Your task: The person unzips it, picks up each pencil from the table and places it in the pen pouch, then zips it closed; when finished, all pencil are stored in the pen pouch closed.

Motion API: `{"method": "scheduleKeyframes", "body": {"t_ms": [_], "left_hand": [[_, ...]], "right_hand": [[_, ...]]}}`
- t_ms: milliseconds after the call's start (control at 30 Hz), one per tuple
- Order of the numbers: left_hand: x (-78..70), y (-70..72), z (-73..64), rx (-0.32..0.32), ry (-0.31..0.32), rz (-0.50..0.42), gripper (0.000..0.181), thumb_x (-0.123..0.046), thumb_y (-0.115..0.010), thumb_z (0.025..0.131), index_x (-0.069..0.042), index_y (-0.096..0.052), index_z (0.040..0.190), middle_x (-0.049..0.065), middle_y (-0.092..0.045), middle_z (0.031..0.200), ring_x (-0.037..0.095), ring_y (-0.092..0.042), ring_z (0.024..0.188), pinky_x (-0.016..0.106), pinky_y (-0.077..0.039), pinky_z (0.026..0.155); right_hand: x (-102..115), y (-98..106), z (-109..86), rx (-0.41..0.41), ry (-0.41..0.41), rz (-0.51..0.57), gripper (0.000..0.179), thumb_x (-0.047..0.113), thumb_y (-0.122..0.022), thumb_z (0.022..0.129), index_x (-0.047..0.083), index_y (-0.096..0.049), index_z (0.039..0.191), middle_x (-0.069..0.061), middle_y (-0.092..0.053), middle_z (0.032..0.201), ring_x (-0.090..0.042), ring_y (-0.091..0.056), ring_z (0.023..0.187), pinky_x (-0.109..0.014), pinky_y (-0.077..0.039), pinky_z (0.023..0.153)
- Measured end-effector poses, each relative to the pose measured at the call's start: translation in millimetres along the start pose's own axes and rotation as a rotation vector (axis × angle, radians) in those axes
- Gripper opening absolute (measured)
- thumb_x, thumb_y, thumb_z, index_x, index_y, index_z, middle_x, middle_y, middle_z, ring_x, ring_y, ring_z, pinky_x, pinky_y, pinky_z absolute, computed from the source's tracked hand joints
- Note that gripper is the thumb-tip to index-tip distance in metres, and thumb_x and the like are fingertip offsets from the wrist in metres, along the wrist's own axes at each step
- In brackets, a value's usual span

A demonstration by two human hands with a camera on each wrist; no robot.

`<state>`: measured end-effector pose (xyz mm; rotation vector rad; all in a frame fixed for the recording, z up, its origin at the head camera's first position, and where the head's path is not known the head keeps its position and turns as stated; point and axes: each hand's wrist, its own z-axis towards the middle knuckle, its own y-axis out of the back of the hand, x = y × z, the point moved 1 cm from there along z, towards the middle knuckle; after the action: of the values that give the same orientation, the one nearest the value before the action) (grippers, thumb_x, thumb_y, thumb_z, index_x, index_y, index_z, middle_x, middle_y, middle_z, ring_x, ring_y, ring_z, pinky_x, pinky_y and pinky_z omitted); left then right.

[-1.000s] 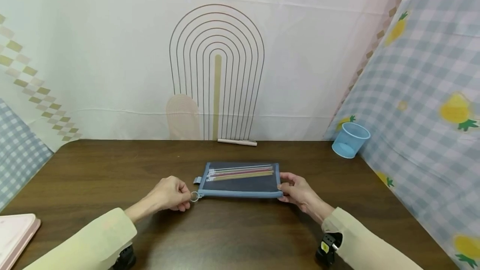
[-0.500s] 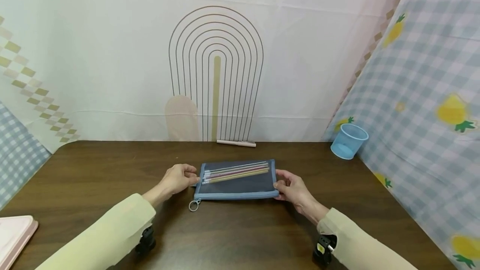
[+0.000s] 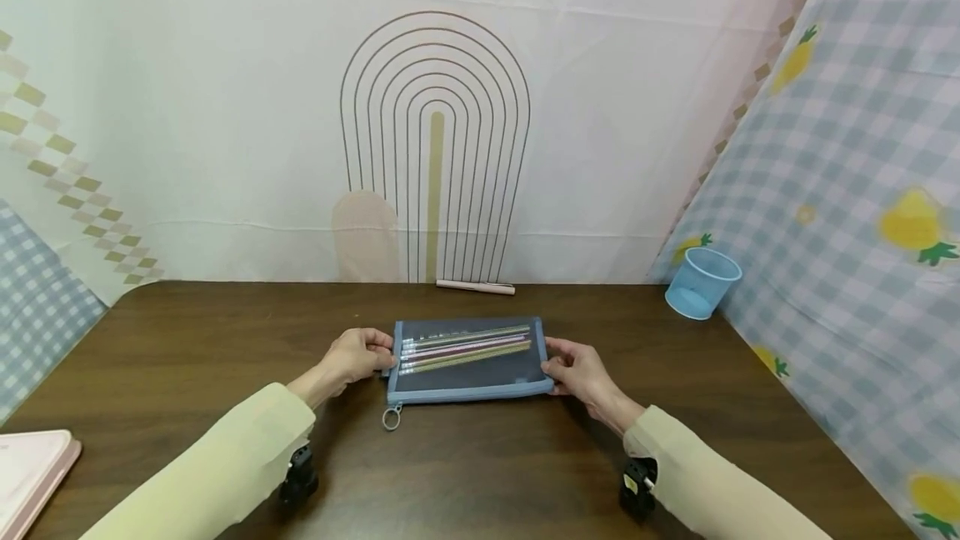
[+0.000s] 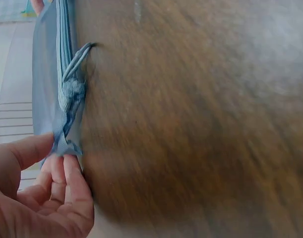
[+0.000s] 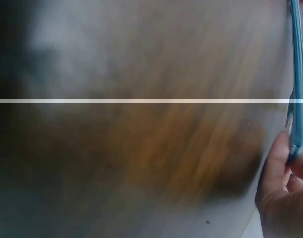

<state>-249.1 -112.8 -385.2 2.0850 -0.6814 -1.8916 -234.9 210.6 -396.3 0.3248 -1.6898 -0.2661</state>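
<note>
A blue zippered mesh pencil pouch [image 3: 467,377] spans the space between my two hands at mid-table in the head view. Several pencils [image 3: 465,350] lie side by side inside it, showing through the mesh. My left hand [image 3: 354,361] pinches the pouch's left edge between thumb and fingers; in the left wrist view the zipper [image 4: 65,44] runs up from that grip. From the zipper's left end hangs a ring pull [image 3: 392,417]. My right hand [image 3: 587,375] pinches the right edge near the front corner, thumb on top.
A white pen-like stick [image 3: 476,287] lies at the table's back edge. At the back right, a light blue cup [image 3: 702,282] stands near the checked cloth [image 3: 847,273]. A pale pink book-like object [image 3: 33,477] sits at the front left of the brown table [image 3: 480,473].
My left hand has let go of the ring pull and moved back to grip the pouch's left edge. The pouch has shifted slightly left, and the pencils inside have slid left.
</note>
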Motion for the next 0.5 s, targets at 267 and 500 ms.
{"method": "scheduleKeyframes", "body": {"t_ms": [267, 500], "left_hand": [[-2.3, -2.1, 1.7, -0.065, 0.000, 0.145, 0.027, -0.007, -0.072, 0.075, 0.004, -0.066, 0.099, 0.012, -0.071, 0.086, 0.014, -0.062, 0.078, 0.025, -0.045, 0.066], [-3.2, -4.4, 5.1, -0.083, 0.032, 0.253, 0.025, -0.013, -0.074, 0.075, -0.002, -0.070, 0.097, 0.008, -0.072, 0.086, 0.017, -0.062, 0.083, 0.031, -0.044, 0.070]], "right_hand": [[-0.2, -0.3, 2.8, 0.006, 0.034, -0.195, 0.044, 0.000, -0.060, 0.088, -0.004, -0.051, 0.131, -0.008, -0.058, 0.076, -0.012, -0.058, 0.066, -0.031, -0.055, 0.057], [0.3, -1.7, 3.5, -0.017, 0.054, -0.293, 0.043, -0.001, -0.063, 0.086, -0.005, -0.053, 0.128, -0.008, -0.061, 0.075, -0.012, -0.058, 0.061, -0.029, -0.055, 0.052]]}}
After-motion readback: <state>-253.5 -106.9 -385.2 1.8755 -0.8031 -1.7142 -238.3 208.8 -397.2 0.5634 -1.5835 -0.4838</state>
